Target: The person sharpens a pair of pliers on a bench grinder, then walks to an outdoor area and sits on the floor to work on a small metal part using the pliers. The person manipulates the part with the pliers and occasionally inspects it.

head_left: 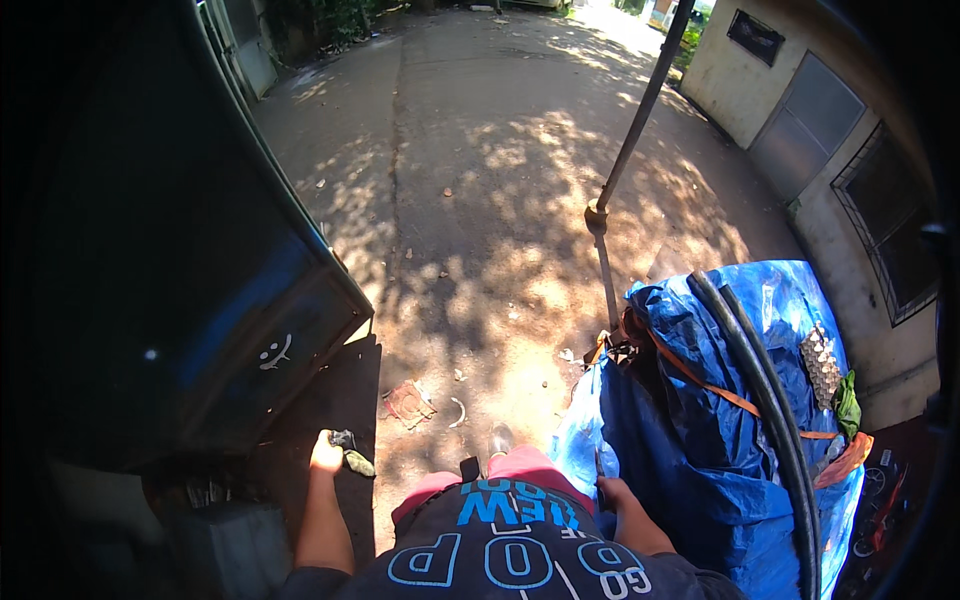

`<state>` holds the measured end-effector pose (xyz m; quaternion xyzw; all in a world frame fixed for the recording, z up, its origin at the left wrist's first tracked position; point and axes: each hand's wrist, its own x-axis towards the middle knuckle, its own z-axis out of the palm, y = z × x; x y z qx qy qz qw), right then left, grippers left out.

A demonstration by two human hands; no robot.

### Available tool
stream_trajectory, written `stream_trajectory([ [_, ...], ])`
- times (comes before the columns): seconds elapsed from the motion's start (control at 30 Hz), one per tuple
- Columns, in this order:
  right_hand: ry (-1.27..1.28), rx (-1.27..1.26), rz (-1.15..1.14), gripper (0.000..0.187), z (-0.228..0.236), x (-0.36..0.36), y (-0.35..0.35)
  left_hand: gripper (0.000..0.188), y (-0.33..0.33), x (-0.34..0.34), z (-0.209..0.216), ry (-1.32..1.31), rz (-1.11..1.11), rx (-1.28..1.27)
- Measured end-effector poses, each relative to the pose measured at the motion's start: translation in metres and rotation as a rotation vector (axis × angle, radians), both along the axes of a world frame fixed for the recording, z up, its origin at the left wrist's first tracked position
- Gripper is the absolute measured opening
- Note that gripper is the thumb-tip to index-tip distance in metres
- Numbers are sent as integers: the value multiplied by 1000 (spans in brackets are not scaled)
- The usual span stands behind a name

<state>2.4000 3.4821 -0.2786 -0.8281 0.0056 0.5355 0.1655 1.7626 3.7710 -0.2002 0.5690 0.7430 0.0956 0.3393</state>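
My left hand [327, 452] is closed around a crumpled black and olive cloth-like bundle [356, 460], which hangs from its right side. On the other side of my body, my right hand [613, 492] is closed beside the lower left edge of a large blue tarp [680, 470]. A thin dark strip [601, 460] rises just above its fingers. Whether the hand grips that strip or the tarp's edge cannot be made out. The tarp drapes over a bulky load, with an orange strap [710, 383] across it.
Black hoses [765, 385] and a pale knobbly object [820, 368] lie on the tarp. A dark metal panel [200, 250] stands at left. Ahead are a slanted pole [645, 115] on a small base and a wall with a door [808, 115]. Litter [408, 404] lies on the ground.
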Motion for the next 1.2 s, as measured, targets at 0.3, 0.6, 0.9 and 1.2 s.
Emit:
stream_trajectory([
  [0.3, -81, 626, 406, 18, 120, 107, 560, 24, 160, 61, -97, -10, 256, -461],
  [0.6, 190, 18, 101, 17, 46, 104, 783, 46, 705, 163, -20, 13, -33, -62],
  [0.9, 317, -62, 348, 19, -11, 20, 1195, 40, 1110, 138, 136, -205, -10, 430],
  [1.2, 160, 320, 871, 20, 84, -153, 1775, 31, 1024, -109, -24, 49, 1046, 163],
])
